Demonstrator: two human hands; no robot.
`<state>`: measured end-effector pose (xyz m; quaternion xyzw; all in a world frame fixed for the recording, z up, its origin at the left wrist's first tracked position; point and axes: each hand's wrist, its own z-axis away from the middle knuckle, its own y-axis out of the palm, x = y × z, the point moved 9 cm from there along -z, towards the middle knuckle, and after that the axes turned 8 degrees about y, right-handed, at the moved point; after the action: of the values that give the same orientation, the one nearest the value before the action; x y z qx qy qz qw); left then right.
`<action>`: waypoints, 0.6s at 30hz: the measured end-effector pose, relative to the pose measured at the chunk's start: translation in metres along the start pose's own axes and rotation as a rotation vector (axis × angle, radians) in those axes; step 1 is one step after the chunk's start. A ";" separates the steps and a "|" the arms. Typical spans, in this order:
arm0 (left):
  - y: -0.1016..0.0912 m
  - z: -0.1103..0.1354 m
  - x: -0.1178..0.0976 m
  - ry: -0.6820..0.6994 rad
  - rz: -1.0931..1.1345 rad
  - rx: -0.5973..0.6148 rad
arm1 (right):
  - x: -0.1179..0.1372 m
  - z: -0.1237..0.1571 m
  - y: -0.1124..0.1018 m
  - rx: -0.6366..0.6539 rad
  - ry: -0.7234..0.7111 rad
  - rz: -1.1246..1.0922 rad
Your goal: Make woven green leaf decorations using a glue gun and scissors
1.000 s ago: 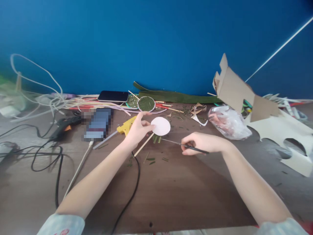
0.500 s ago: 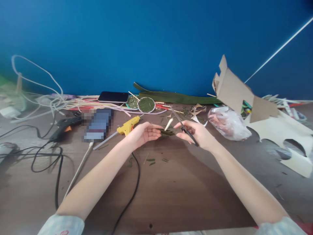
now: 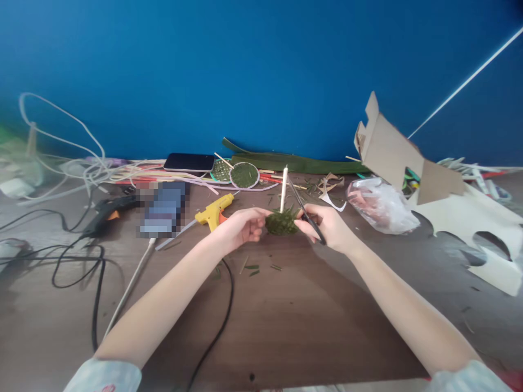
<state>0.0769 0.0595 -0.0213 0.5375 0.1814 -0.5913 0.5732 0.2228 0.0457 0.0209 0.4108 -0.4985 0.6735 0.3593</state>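
Observation:
My left hand (image 3: 242, 226) and my right hand (image 3: 327, 226) hold a small round disc (image 3: 281, 223) between them, above the middle of the wooden table (image 3: 286, 316). The disc's green woven side faces me, and its pale stick (image 3: 283, 189) points up and away. My left fingers pinch the disc's left edge. My right hand touches its right edge while gripping thin black-handled scissors (image 3: 305, 213), blades pointing up toward the wall.
A yellow glue gun (image 3: 213, 211) lies left of my hands, with a black glue gun (image 3: 108, 209), cables and a phone (image 3: 189, 161) further left. Two finished green discs (image 3: 244, 174) and long leaves (image 3: 294, 161) lie at the wall. A plastic bag (image 3: 382, 206) and cut cardboard (image 3: 408, 158) stand right.
The disc was flipped from white side up to green side facing me, its stick swinging from lower left to upright. My right hand came in from the right with the scissors and met it.

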 end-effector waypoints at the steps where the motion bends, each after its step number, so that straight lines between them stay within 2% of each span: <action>1: 0.000 0.000 -0.003 0.054 -0.075 0.020 | 0.000 0.000 0.000 0.004 0.004 -0.016; 5: 0.003 0.002 -0.014 0.240 -0.419 0.036 | 0.001 0.000 0.002 0.031 0.003 -0.084; 10: 0.010 0.004 -0.016 0.315 -0.589 0.020 | 0.003 0.000 0.003 0.024 0.028 -0.138; 12: 0.013 0.005 -0.017 0.324 -0.573 0.029 | 0.004 0.001 0.005 0.039 0.038 -0.135; 16: 0.026 0.007 -0.011 0.285 -0.397 0.134 | 0.005 0.003 0.014 0.102 0.052 -0.138; 18: 0.027 0.008 -0.010 0.271 -0.364 0.138 | 0.005 0.004 0.017 0.133 0.051 -0.145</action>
<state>0.0952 0.0497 0.0007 0.6085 0.3098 -0.6181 0.3895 0.2063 0.0384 0.0199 0.4516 -0.4123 0.6875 0.3917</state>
